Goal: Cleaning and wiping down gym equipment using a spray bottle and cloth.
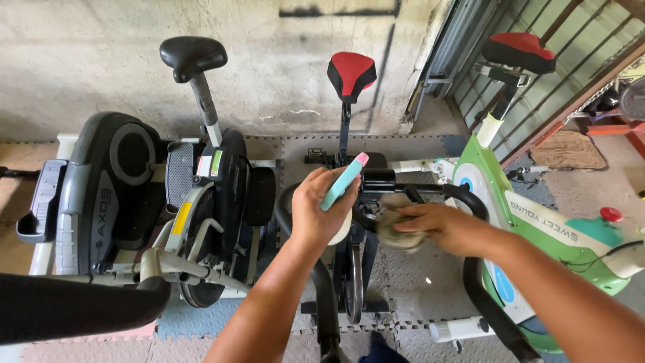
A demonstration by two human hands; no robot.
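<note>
My left hand [316, 212] grips a teal spray bottle with a pink top [344, 180], held up over the black handlebar [430, 191] of the exercise bike in front of me. My right hand [440, 225] presses a crumpled grey-beige cloth [393, 232] against the middle of that handlebar. The bike's red and black saddle [351, 72] stands beyond the hands, by the wall.
A black and grey elliptical trainer [114, 181] with a black saddle [191, 55] stands to the left. A green and white exercise bike [537, 222] with a red saddle [521, 50] stands to the right. Foam floor mats [416, 275] lie beneath. A metal shutter is at the back right.
</note>
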